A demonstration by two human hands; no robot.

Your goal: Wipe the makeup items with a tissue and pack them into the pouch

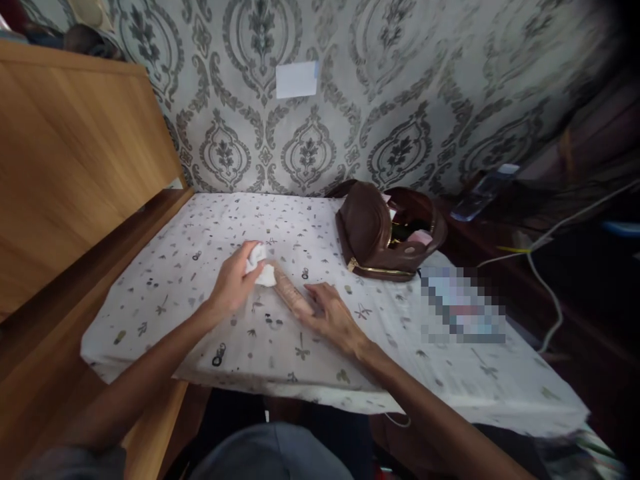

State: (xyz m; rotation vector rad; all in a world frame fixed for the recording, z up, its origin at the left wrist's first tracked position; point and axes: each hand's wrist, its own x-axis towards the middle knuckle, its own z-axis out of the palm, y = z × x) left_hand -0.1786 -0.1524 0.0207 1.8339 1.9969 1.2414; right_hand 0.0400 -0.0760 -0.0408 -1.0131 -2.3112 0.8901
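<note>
A slim pinkish bottle (pixel 289 290) with fine markings along its side slants over the patterned cloth. My right hand (pixel 330 317) grips its near end, fingers closed round it. At the far end, my left hand (pixel 234 277) pinches a crumpled white tissue (pixel 260 265) that touches the bottle and covers its tip. Whether the tissue is paper or fabric cannot be made out.
A white printed cloth (pixel 225 220) covers the table. An open brown handbag (pixel 373 233) stands at the back right, with a blurred-out flat item (pixel 463 303) nearby. Left is a wooden panel (pixel 85 153); behind is a patterned wall (pixel 310 147). A white cable (pixel 550 293) hangs at right.
</note>
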